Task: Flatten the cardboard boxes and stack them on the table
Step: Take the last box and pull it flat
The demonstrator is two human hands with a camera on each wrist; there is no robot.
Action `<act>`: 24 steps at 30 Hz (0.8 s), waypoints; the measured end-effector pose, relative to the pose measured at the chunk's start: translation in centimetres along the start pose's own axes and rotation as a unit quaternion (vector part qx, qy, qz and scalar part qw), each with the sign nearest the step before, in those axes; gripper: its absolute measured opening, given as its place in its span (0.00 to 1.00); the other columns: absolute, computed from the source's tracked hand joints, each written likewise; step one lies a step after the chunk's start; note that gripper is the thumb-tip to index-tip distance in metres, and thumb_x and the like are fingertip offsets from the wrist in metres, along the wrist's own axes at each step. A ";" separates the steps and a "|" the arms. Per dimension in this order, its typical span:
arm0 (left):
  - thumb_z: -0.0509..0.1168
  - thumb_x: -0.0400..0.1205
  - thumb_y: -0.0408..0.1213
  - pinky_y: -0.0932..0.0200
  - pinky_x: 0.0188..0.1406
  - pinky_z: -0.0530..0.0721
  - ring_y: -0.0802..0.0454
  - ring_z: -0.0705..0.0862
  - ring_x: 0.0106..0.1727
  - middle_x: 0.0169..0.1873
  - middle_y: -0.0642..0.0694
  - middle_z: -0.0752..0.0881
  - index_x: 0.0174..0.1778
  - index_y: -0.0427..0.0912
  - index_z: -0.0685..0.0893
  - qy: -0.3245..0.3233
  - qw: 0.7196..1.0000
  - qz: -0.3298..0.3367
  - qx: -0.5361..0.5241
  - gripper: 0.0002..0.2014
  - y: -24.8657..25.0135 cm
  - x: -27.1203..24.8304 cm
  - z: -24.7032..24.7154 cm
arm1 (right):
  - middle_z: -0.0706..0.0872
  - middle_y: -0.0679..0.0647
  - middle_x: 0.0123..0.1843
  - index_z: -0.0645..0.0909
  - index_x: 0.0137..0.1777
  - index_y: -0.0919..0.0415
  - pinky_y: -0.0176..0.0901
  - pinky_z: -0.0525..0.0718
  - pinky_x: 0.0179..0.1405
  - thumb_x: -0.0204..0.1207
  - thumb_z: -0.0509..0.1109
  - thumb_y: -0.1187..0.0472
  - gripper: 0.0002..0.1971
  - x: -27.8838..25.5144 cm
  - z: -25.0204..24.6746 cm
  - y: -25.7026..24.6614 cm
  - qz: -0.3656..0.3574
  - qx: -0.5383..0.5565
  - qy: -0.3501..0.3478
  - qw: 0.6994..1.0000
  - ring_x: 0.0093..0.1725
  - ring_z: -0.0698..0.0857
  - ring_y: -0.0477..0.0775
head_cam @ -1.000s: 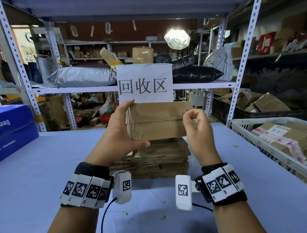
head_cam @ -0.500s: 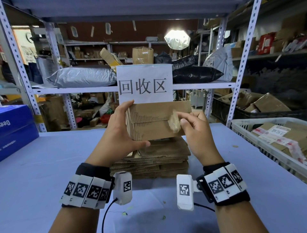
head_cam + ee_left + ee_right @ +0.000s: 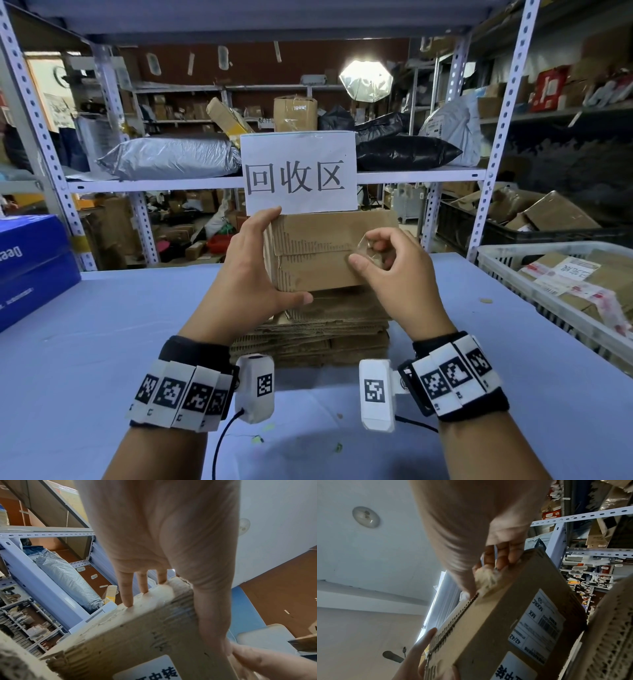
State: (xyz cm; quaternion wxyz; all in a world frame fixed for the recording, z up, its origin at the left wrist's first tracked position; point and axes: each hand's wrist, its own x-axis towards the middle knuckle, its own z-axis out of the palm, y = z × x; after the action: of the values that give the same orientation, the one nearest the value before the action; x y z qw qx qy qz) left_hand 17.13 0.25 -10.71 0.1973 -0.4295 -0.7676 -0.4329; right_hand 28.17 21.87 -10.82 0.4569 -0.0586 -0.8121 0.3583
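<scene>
Item: cardboard box (image 3: 318,253), unflattened, held above the table (image 3: 102,342) over a stack of flattened cardboard (image 3: 318,329). Left hand (image 3: 246,274): placement unchanged since half a second ago, fingers on the box's top edge, thumb under its bottom edge, clamping the left end. Right hand (image 3: 387,270): half a second ago its fingers lay extended on the box front at a scrap of tape; now they are curled, with thumb and forefinger pinching the crumpled clear tape (image 3: 364,250) at the flap seam. Whether the tape remains stuck to the box cannot be made out. Box's right end is hidden behind the right hand; its shipping label (image 3: 537,616) shows only in the wrist views, partly cut off.
</scene>
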 end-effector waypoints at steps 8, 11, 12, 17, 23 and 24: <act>0.89 0.59 0.49 0.40 0.82 0.72 0.61 0.63 0.83 0.79 0.65 0.65 0.84 0.68 0.56 -0.003 1.000 -0.006 -0.006 0.63 -0.1 0.0 -0.2 | 0.76 0.46 0.48 0.89 0.40 0.45 0.32 0.77 0.45 0.72 0.81 0.53 0.04 0.5 0.0 0.0 -0.001 -0.027 0.078 0.997 0.50 0.77 0.44; 0.89 0.59 0.48 0.41 0.81 0.73 0.64 0.63 0.83 0.79 0.65 0.66 0.84 0.68 0.56 0.000 1.000 -0.007 -0.008 0.62 0.0 0.0 -0.4 | 0.82 0.50 0.44 0.92 0.44 0.47 0.44 0.82 0.41 0.74 0.80 0.56 0.02 0.6 -0.1 -0.2 -0.010 -0.008 0.101 0.995 0.42 0.79 0.47; 0.89 0.59 0.48 0.41 0.81 0.73 0.64 0.63 0.83 0.79 0.65 0.66 0.83 0.69 0.56 0.000 1.000 -0.007 -0.009 0.62 0.0 0.0 -0.4 | 0.84 0.49 0.42 0.92 0.46 0.49 0.47 0.83 0.40 0.75 0.79 0.57 0.02 0.6 -0.2 -0.3 -0.017 -0.008 0.104 0.994 0.39 0.79 0.46; 0.89 0.59 0.49 0.41 0.81 0.74 0.63 0.64 0.83 0.78 0.67 0.66 0.83 0.69 0.57 0.004 1.000 -0.010 -0.007 0.62 -0.1 -0.1 -0.3 | 0.86 0.44 0.51 0.88 0.54 0.49 0.47 0.84 0.49 0.84 0.66 0.54 0.08 0.2 -0.1 -0.4 -0.026 -0.049 0.102 0.993 0.47 0.81 0.43; 0.89 0.57 0.49 0.40 0.80 0.74 0.61 0.65 0.83 0.76 0.71 0.64 0.82 0.69 0.57 0.000 1.000 0.009 -0.005 0.62 0.4 -0.1 0.1 | 0.79 0.46 0.49 0.78 0.45 0.50 0.41 0.78 0.43 0.74 0.77 0.47 0.12 0.0 0.4 -0.2 -0.006 -0.109 0.075 0.991 0.44 0.80 0.46; 0.89 0.58 0.49 0.40 0.80 0.74 0.61 0.65 0.83 0.77 0.72 0.64 0.82 0.68 0.57 0.000 1.000 0.010 -0.005 0.62 0.4 -0.1 0.1 | 0.79 0.46 0.47 0.77 0.43 0.51 0.41 0.76 0.41 0.75 0.77 0.50 0.11 0.0 0.5 -0.1 -0.010 -0.106 0.085 0.991 0.42 0.79 0.46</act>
State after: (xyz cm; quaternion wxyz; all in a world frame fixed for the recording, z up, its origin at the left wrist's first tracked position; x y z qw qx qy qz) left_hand 17.54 0.39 -10.68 0.2002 -0.4382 -0.7609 -0.4346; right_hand 27.80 21.56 -10.90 0.5194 -0.1289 -0.8040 0.2593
